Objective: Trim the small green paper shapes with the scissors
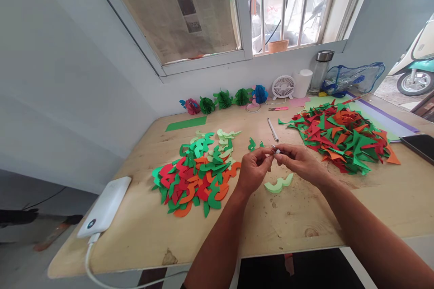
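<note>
I list, from my remote view: left hand [253,170] and right hand [301,162], fingers of both pinching one small silvery piece [277,151] above the counter [264,230]. Nearby: pale-green cutout [279,185], pen [272,129]. Left: cutout pile [200,174]. Right: scraps [349,137].

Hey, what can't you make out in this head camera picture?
All in the head view:
Small item between left hand and right hand: partly covered by fingers, too small to identify.
Lower pieces in the cut-out paper pile: hidden under upper ones.
Black phone and scooter: cut off by the right edge.
Clear pouch: contents blurred behind plastic.
</note>
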A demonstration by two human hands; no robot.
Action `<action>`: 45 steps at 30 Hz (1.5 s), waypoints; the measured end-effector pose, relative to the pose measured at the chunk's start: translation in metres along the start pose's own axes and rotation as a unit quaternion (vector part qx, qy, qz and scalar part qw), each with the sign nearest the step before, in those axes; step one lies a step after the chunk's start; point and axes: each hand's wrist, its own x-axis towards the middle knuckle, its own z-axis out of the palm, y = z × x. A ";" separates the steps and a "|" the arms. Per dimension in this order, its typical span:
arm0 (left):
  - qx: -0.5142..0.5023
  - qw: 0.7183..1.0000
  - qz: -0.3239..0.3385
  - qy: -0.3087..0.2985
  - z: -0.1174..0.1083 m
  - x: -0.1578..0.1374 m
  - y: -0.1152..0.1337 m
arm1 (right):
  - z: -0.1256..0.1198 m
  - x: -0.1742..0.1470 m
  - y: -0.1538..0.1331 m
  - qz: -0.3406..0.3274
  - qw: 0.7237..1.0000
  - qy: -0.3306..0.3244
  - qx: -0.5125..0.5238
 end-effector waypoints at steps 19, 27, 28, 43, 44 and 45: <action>0.013 1.000 0.000 -0.005 0.000 0.000 0.001 | 0.001 0.002 -0.001 -0.018 0.999 0.028 -0.023; 0.014 1.000 0.002 0.013 -0.002 0.002 0.002 | 0.000 0.001 0.000 0.041 0.998 0.042 0.023; 0.013 1.000 0.004 0.018 -0.002 0.002 0.002 | 0.000 0.001 0.000 0.043 0.998 0.036 0.025; -0.017 0.999 0.013 0.035 -0.001 0.002 0.003 | 0.002 0.002 0.000 0.003 1.000 -0.019 -0.010; -0.018 0.999 0.013 0.035 -0.001 0.002 0.003 | 0.002 0.002 0.001 0.001 1.000 -0.018 -0.013; -0.019 0.999 0.012 0.034 -0.001 0.002 0.003 | 0.002 0.002 0.001 0.000 1.000 -0.017 -0.015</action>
